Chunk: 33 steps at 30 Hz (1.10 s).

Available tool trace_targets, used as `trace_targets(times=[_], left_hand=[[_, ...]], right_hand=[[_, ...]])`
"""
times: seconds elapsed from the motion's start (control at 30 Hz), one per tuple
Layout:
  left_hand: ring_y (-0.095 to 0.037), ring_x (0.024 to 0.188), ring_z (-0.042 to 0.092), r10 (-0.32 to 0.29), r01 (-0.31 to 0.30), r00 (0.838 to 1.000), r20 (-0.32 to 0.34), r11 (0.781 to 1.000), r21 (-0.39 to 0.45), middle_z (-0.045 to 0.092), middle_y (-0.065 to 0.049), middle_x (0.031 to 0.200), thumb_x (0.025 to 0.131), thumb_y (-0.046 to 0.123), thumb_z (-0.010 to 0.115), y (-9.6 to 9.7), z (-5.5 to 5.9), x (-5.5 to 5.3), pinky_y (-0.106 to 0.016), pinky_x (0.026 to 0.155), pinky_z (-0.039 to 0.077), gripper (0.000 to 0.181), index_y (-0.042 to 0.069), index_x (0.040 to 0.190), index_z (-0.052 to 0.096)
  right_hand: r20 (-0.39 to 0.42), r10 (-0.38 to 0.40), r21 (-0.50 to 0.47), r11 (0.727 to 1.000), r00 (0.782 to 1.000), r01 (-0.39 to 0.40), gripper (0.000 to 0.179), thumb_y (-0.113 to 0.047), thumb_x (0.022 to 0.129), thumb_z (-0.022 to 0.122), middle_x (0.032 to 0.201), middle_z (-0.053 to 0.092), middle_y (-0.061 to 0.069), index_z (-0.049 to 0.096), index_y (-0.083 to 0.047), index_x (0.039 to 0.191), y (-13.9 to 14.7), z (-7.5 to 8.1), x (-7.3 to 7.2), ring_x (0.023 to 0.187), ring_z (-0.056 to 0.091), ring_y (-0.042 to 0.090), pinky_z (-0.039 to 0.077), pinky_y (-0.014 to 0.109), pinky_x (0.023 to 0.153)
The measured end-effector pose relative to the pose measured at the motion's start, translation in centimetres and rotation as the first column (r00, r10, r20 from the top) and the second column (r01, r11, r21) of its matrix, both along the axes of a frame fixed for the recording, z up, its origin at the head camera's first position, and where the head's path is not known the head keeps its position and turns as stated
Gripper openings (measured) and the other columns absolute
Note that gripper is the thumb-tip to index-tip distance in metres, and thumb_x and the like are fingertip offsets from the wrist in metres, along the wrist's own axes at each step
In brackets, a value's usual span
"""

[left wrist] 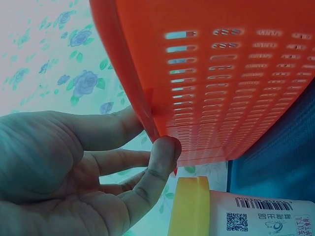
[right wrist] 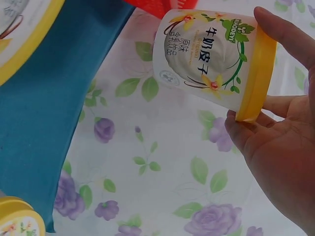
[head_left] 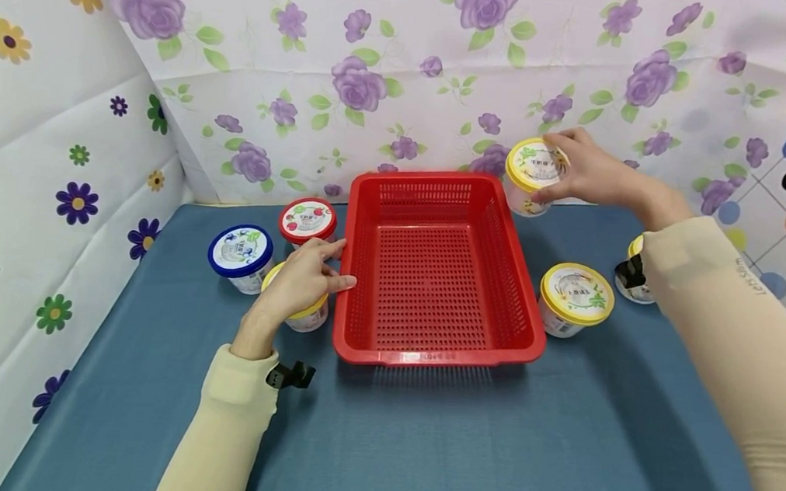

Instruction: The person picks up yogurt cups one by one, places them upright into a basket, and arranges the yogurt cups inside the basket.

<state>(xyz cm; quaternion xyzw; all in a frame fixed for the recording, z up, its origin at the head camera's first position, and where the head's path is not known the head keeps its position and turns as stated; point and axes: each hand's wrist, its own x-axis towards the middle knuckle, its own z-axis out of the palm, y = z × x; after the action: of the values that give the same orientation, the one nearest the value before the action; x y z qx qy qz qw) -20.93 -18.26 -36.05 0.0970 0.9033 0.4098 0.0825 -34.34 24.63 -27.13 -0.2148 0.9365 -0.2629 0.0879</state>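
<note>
My right hand (head_left: pixel 589 169) grips a yellow-lidded tub (head_left: pixel 529 166) by its lid, beside the back right corner of a red basket (head_left: pixel 435 358). The right wrist view shows this tub (right wrist: pixel 206 59) tipped on its side in the picture, thumb and fingers around the yellow lid. On the basket's left side, my left hand (head_left: pixel 306 277) pinches the rim between thumb and finger; the left wrist view shows the pinch on the basket wall (left wrist: pixel 142 73) closely. Below that hand stands another yellow-lidded tub (head_left: pixel 309 318), partly hidden by it. The basket holds nothing.
Left of the basket stand a red-lidded tub (head_left: pixel 307 220) and a blue-lidded tub (head_left: pixel 241 252). To its right are a yellow-lidded tub (head_left: pixel 576 296) and one more tub (head_left: pixel 635 286), half hidden by the right sleeve. A flowered cloth (head_left: pixel 408 67) hangs behind the blue table (head_left: pixel 417 450).
</note>
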Motion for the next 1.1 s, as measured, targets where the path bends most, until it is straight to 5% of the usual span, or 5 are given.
trace_targets(times=[0.67,1.1], left_hand=[[-0.03,0.104,0.063,-0.006,0.006,1.0,-0.005,1.0,0.002,0.052,-0.02,0.131,0.096,0.012,0.074,0.1,0.0,-0.2,-0.04,0.085,0.057,0.071,0.002,0.158,0.041],[-0.03,0.102,0.063,-0.005,0.005,1.0,-0.003,1.0,0.015,0.053,-0.019,0.133,0.097,0.012,0.075,0.0,-0.2,-0.2,-0.036,0.081,0.058,0.07,0.001,0.158,0.042]], right_hand=[[-0.002,0.017,0.015,1.0,1.0,-0.017,0.11,-0.03,0.088,0.083,0.163,0.014,0.027,0.011,-0.001,0.166,-1.1,0.9,-0.3,0.138,0.028,0.044,0.034,0.063,0.11],[0.007,0.066,-0.015,0.998,0.998,-0.066,0.108,-0.03,0.088,0.084,0.162,0.019,0.025,0.014,-0.007,0.167,-4.9,0.6,-0.8,0.132,0.038,0.039,0.037,0.054,0.108]])
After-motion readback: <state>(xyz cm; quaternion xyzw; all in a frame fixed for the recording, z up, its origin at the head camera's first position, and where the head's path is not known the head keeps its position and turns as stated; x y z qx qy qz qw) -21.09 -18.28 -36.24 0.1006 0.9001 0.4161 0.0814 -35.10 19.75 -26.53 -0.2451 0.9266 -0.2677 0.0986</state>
